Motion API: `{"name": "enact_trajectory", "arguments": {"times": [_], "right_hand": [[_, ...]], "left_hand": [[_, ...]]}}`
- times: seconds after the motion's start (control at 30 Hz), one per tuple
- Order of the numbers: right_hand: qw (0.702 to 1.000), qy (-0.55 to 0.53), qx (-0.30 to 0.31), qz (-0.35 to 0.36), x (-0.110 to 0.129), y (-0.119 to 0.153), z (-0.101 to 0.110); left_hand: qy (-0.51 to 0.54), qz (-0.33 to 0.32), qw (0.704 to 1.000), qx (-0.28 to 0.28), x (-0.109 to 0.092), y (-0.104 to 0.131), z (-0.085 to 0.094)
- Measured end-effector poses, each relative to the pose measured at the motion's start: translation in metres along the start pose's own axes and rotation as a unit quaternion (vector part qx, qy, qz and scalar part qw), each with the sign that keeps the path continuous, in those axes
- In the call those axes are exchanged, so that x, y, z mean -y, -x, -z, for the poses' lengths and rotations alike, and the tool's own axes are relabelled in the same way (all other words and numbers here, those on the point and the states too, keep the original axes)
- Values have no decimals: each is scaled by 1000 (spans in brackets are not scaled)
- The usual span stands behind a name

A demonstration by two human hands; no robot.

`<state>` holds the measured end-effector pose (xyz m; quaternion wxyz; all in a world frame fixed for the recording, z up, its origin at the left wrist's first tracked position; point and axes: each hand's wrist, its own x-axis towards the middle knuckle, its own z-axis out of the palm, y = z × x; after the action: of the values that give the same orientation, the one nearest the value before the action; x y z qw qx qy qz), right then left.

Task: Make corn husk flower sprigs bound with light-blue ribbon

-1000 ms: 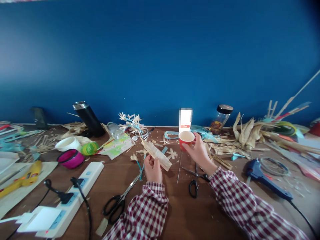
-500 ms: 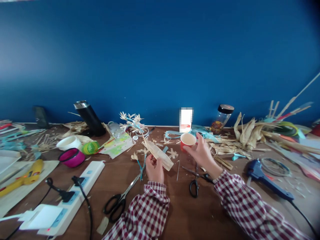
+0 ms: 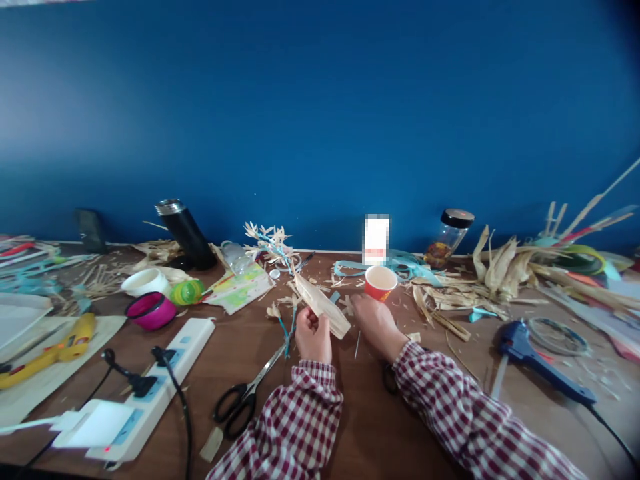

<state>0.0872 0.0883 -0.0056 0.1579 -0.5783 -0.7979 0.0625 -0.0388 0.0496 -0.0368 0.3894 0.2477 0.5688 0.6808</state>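
My left hand (image 3: 315,335) pinches a long pale strip of dried corn husk (image 3: 323,303), which slants across its fingers. My right hand (image 3: 379,325) reaches down beside small cut husk pieces (image 3: 349,304); its fingers curl under and are mostly hidden, so any grip cannot be made out. Just beyond it a red paper cup (image 3: 381,283) stands upright. A thin white stick (image 3: 357,345) lies between my hands. Left of my left hand are black-handled scissors (image 3: 240,407) and a blue-wrapped stem with husk tips (image 3: 283,323). My right arm mostly covers a second pair of scissors.
A white power strip (image 3: 187,347) with plugs and cords lies at left, near a yellow glue gun (image 3: 50,353). A blue glue gun (image 3: 543,363) rests at right. Along the wall stand a black flask (image 3: 185,233), a lidded jar (image 3: 447,237) and heaps of husk (image 3: 505,267).
My right hand has let go of the red cup and moved down and left to the small husk pieces. My left hand keeps its hold on the husk strip.
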Motion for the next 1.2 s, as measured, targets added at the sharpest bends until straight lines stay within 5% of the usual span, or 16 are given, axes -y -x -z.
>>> {"name": "enact_trajectory", "arguments": {"times": [0.4, 0.6, 0.8, 1.07, 1.2], "right_hand": [[975, -213, -58, -29, 6, 18, 27], [899, -436, -17, -18, 15, 44, 25], [912, -401, -39, -74, 9, 47, 26], [889, -449, -19, -89, 5, 49, 20], [904, -417, -39, -88, 3, 48, 17]], "left_hand": [[12, 24, 1000, 11, -4, 3, -1], [-7, 45, 997, 60, -7, 14, -2], [-41, 2, 993, 109, -7, 17, 0], [52, 97, 986, 124, -15, 25, -6], [57, 110, 983, 133, -17, 26, -7]]}}
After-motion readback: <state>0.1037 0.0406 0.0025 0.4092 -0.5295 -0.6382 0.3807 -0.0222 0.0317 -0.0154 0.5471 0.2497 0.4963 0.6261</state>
